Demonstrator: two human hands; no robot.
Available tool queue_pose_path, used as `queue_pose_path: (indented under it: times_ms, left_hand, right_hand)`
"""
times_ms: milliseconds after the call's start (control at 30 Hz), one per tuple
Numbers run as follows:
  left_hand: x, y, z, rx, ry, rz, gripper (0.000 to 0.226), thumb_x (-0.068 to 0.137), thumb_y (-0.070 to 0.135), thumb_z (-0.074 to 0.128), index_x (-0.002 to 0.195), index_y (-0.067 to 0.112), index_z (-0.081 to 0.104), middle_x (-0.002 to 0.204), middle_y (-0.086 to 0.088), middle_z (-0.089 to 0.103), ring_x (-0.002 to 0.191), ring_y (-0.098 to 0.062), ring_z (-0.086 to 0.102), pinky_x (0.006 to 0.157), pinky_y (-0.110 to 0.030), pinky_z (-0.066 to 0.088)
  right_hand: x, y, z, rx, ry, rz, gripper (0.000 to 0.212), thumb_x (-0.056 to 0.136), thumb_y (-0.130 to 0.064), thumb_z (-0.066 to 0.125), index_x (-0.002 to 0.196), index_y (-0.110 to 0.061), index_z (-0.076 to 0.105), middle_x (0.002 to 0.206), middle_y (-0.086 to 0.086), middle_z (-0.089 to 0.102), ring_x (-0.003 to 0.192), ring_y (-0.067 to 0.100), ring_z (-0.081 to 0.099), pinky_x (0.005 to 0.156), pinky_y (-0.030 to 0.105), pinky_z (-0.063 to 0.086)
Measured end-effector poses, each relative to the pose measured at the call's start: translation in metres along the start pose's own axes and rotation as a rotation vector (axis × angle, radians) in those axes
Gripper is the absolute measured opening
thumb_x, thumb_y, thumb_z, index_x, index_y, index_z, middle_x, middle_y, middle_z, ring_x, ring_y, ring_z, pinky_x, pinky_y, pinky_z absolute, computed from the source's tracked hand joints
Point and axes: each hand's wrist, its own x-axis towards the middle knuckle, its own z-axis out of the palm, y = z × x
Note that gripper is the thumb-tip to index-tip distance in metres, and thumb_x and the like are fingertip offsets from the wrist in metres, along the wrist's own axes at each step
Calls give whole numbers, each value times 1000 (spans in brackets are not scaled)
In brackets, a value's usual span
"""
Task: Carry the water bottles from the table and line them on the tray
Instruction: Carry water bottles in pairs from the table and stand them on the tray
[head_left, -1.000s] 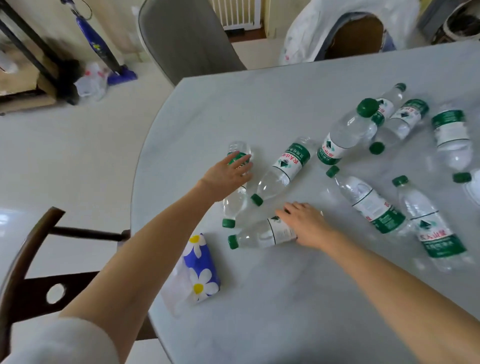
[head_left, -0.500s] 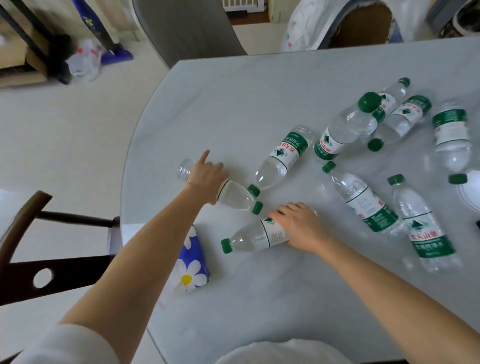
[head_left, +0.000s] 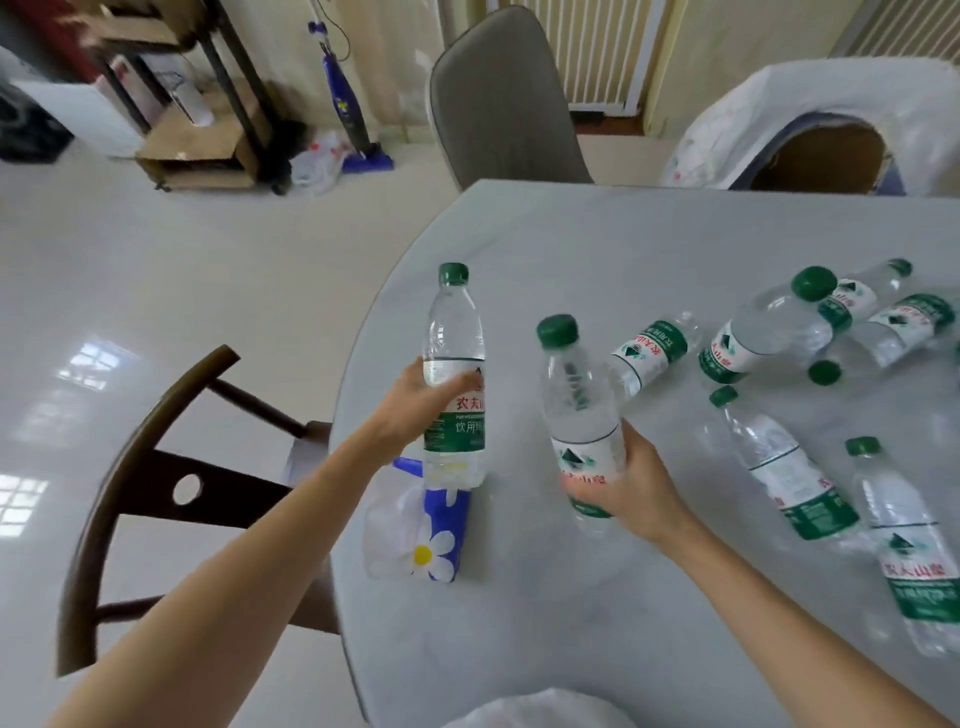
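My left hand (head_left: 415, 402) grips a clear water bottle (head_left: 453, 332) with a green cap and green label, held upright above the table's left edge. In my right hand (head_left: 636, 486) is a second water bottle (head_left: 574, 400), also lifted and nearly upright, tilted slightly left. Several more bottles lie on their sides on the grey marble table (head_left: 597, 249) to the right; the nearest lying bottle (head_left: 779, 462) is just right of my right hand, and another bottle (head_left: 652, 348) lies behind it. No tray is in view.
A blue tissue pack with white daisies (head_left: 434, 545) lies at the table's left edge under the left bottle. A dark wooden chair (head_left: 140, 447) stands left of the table. A grey chair (head_left: 504, 98) and a cloth-draped chair (head_left: 810, 114) stand at the far side.
Both hands have closed on bottles that lay flat on the table and lifted them upright. The camera has tilted up, showing more of the room.
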Motion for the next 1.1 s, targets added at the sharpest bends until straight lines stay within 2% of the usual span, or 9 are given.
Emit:
queue_pose_path:
  times_ms: [100,233,367,467,533,633,833,967,1100]
  left_hand:
    - [-37,-2,-10,-459,-39,-67,31,87,35,63,107,11,58,86,-10,69,77,-26,69,75,-40,58]
    - [-97,-8,-37,-787,-19,-32,52,76,41,67,113,8,54,82,-13,71,73,-27,71,64,-37,59]
    - [-169,-37,-84,-817,64,44,56,72,44,71,113,7,57,84,-13,72,70,-25,71,63,-35,59]
    - [-232,-80,-130,-859,114,81,62,71,44,73,117,6,56,87,-14,72,71,-26,70,64,-35,58]
    - [-279,-111,-165,-871,160,122,58,73,42,73,115,7,56,84,-13,71,69,-24,70,62,-35,58]
    - [-351,-155,-219,-852,274,150,50,76,42,70,111,10,55,83,-12,70,67,-23,69,60,-33,59]
    - [-486,-242,-320,-863,557,169,45,77,41,67,107,9,57,83,-11,70,65,-23,69,60,-33,58]
    - [-557,-295,-376,-926,741,204,51,74,41,70,108,8,54,83,-12,67,65,-23,67,62,-35,58]
    - [-611,-351,-429,-967,963,211,59,67,38,76,112,7,54,83,-14,65,65,-25,65,60,-35,57]
  right_hand:
    - [-9,-35,25,303,8,-14,42,61,-19,79,100,-28,65,87,-5,74,77,9,70,64,20,54]
    - [-34,-70,61,489,11,28,45,63,-29,76,106,-21,66,94,13,71,80,27,70,70,38,58]
    - [-73,-97,121,554,-86,43,21,69,-31,71,89,-25,71,77,13,73,65,26,71,55,34,56]
    - [-108,-109,190,558,-172,59,39,70,-30,74,101,-11,62,78,16,71,63,26,70,55,34,57]
    - [-132,-118,246,551,-232,79,46,69,-29,77,107,-8,60,81,17,70,64,25,69,57,34,57]
    - [-170,-133,340,500,-394,88,55,71,-32,69,118,-5,56,90,20,65,69,27,66,66,37,57]
    - [-234,-165,516,465,-762,58,45,82,-27,69,122,-9,56,93,11,71,80,25,71,68,37,57]
    - [-265,-183,622,252,-934,-29,42,77,-35,69,113,-16,59,89,5,74,79,22,72,66,33,56]
    - [-289,-184,735,107,-1112,-59,50,76,-35,72,119,-16,56,100,10,73,88,27,72,69,35,57]
